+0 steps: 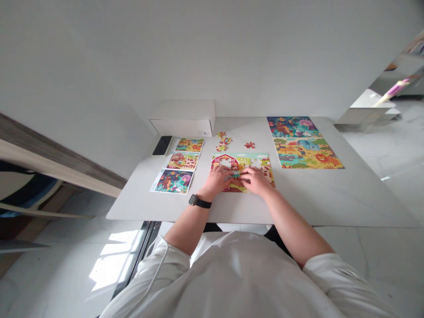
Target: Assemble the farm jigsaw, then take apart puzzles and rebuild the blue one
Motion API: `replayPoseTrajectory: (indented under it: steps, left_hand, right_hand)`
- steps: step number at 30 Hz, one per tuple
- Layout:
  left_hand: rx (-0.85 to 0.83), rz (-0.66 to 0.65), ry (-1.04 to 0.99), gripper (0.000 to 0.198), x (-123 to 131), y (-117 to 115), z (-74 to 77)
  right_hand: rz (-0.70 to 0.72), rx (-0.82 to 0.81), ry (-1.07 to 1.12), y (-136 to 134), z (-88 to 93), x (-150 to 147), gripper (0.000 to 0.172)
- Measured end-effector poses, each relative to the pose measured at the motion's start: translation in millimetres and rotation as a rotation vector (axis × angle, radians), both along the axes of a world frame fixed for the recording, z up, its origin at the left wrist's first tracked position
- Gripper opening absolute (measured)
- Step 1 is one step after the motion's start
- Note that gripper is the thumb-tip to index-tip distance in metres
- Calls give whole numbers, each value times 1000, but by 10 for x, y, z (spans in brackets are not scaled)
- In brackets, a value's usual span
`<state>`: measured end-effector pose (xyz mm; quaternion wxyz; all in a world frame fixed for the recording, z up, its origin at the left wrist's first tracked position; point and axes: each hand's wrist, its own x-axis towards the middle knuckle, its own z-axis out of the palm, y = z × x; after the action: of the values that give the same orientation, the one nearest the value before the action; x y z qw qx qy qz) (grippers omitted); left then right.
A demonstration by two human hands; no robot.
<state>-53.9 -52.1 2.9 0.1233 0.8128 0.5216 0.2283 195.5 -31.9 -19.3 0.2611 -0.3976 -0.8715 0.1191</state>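
Note:
A partly assembled farm jigsaw puzzle (261,155) lies on the table in front of me, with a red barn at its left and pale gaps in its picture. My left hand (218,179), with a black watch on the wrist, rests over its left half. Over the right half lies my right hand (256,179). Between the two hands is a puzzle piece (236,172) showing a figure in a teal skirt; the fingers and thumbs of both hands close on it from either side. Some fingertips are too small to make out.
Loose puzzle pieces (225,141) lie behind the puzzle, with a single red piece (249,145) to their right. Picture sheets (183,160) and a phone (162,145) are at left, before a white box (185,126). Two finished puzzles (306,152) lie at right on the white table (308,198).

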Motion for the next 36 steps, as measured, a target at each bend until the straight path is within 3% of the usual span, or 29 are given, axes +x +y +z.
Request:
replayPoseTrajectory:
  steps: [10,36]
  left_hand:
    - [41,-122,-44,31,-11,57,-45]
    - [17,-119,-68,32,-22,51,-91]
  right_hand:
    - [-60,-4,-25,-27,0,-42,22]
    - [-2,-19,-31,-56,52,-20,16]
